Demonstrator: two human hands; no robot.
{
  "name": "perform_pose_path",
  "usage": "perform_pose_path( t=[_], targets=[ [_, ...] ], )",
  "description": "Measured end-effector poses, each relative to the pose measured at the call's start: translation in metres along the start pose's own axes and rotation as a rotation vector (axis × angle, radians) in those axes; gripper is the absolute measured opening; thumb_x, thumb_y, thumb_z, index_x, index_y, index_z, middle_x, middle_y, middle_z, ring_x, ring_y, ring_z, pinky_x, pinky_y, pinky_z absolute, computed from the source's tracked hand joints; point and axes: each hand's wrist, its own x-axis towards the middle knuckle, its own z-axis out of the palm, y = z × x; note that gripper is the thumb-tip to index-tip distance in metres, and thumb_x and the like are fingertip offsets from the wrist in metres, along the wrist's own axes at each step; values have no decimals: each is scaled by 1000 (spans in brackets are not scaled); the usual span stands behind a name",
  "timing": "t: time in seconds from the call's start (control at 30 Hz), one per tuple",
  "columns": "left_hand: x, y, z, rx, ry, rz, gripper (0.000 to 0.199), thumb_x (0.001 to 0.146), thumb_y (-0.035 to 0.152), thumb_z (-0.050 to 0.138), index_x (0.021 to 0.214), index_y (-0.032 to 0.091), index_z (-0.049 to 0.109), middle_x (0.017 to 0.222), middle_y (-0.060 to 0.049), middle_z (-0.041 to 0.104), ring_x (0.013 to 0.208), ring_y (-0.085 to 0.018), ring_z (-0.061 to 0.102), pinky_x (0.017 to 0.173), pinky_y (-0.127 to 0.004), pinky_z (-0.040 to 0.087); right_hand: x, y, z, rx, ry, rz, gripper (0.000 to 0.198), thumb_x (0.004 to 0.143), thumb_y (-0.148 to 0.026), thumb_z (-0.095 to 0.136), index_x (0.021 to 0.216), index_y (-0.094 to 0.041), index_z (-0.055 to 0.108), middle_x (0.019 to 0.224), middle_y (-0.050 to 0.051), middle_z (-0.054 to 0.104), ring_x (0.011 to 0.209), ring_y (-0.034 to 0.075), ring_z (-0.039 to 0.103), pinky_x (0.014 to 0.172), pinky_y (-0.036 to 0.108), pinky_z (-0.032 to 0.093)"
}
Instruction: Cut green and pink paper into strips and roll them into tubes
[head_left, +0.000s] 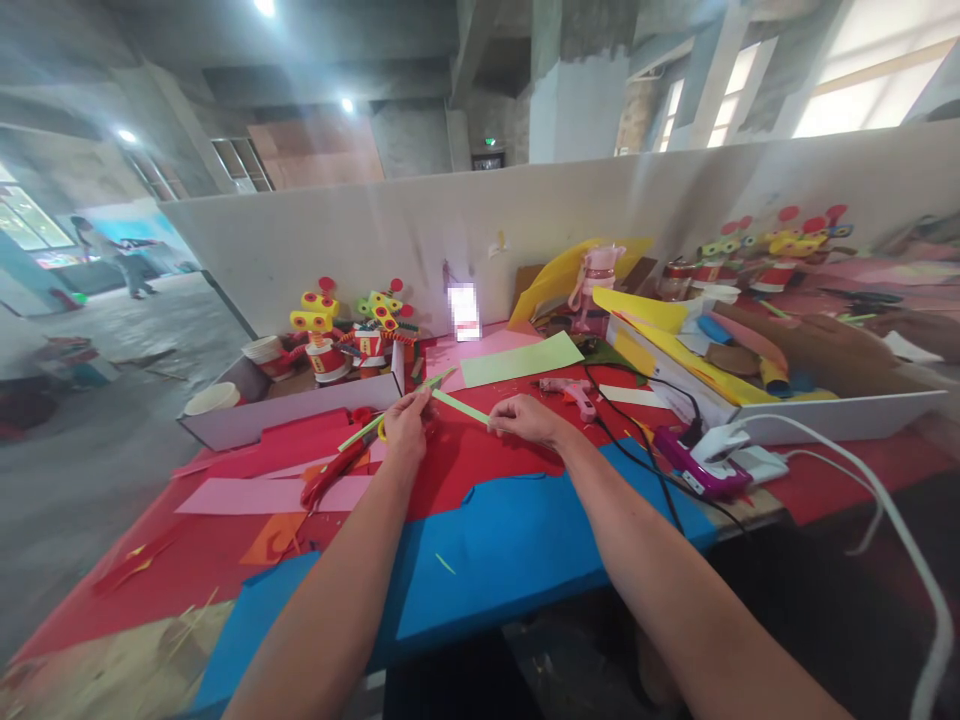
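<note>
A narrow light green paper strip (463,407) stretches between my two hands above the red table covering. My left hand (406,425) pinches its left end, and my right hand (521,416) is closed on its right end. Another thin green strip (361,433) shows just left of my left hand, with a yellow ring-shaped handle partly hidden beside it. Beyond my hands lies a wider sheet of light green paper (523,359). A pink glue gun (574,395) rests on the table to the right of it.
At left, a white box (292,412) contains paper cups and colourful cup figures (324,345). Another box (847,418) at right is filled with coloured sheets. Cables run from a purple power strip (701,465). Pink paper (240,496) and blue sheets (517,540) cover the near side.
</note>
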Motion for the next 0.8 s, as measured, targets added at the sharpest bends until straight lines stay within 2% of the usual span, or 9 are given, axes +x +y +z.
perform_pose_path(
  t=[0.07, 0.1, 0.17, 0.23, 0.3, 0.43, 0.6, 0.67, 0.8],
  targets=[
    [-2, 1, 1, -24, -2, 0, 32, 52, 38, 84, 63, 13, 67, 55, 0, 60, 48, -8, 51, 45, -19, 40, 1, -1, 1, 17, 89, -1, 19, 79, -29, 57, 74, -13, 67, 64, 2, 64, 50, 9, 55, 47, 18, 41],
    [-4, 0, 2, -13, -51, -13, 33, 53, 39, 83, 66, 13, 68, 57, -1, 61, 49, -8, 52, 46, -19, 41, 2, -2, 3, 20, 144, -16, 21, 81, -31, 56, 75, -14, 67, 65, 2, 65, 50, 9, 54, 46, 18, 40],
    [-10, -4, 7, 60, -230, -73, 35, 55, 38, 84, 76, 13, 72, 62, -2, 63, 53, -8, 54, 50, -20, 43, 4, -3, 6, 8, 225, -80, 23, 83, -33, 55, 76, -14, 67, 68, 2, 66, 53, 10, 54, 49, 19, 41],
    [-18, -10, 14, 156, -399, -121, 34, 56, 35, 83, 81, 13, 74, 65, -2, 65, 55, -9, 54, 53, -21, 44, 8, -4, 11, -11, 232, -150, 26, 83, -35, 55, 74, -14, 66, 70, 2, 67, 61, 11, 57, 56, 20, 42],
    [-24, -16, 19, 236, -461, -104, 29, 59, 34, 82, 77, 13, 75, 61, -1, 63, 54, -8, 52, 54, -21, 42, 11, -4, 15, -18, 192, -180, 27, 83, -36, 57, 70, -14, 66, 70, 3, 68, 67, 13, 60, 61, 20, 43],
    [-24, -19, 22, 287, -366, -15, 28, 59, 38, 81, 69, 13, 74, 55, 0, 60, 52, -8, 48, 51, -21, 38, 12, -3, 16, -60, 134, -110, 26, 81, -34, 61, 68, -13, 67, 64, 2, 66, 59, 12, 58, 53, 19, 41],
    [-16, -10, 17, 202, -235, 11, 31, 53, 41, 83, 64, 14, 72, 56, 0, 60, 51, -8, 48, 52, -22, 39, 5, -7, 13, -9, 123, 27, 23, 80, -33, 62, 75, -12, 72, 63, 3, 67, 52, 11, 57, 48, 19, 43],
    [-18, -9, 17, 196, -252, 12, 31, 55, 41, 82, 59, 14, 69, 55, 0, 58, 51, -8, 47, 51, -22, 39, 5, -7, 12, -3, 145, 28, 24, 80, -33, 63, 75, -12, 72, 65, 4, 69, 52, 11, 57, 48, 18, 43],
    [-27, -14, 21, 315, -379, -51, 30, 56, 40, 82, 57, 13, 69, 50, 0, 57, 50, -9, 47, 50, -22, 37, 10, -1, 12, -106, 159, -39, 24, 79, -32, 63, 71, -12, 72, 63, 4, 68, 54, 11, 56, 47, 18, 38]
  ],
)
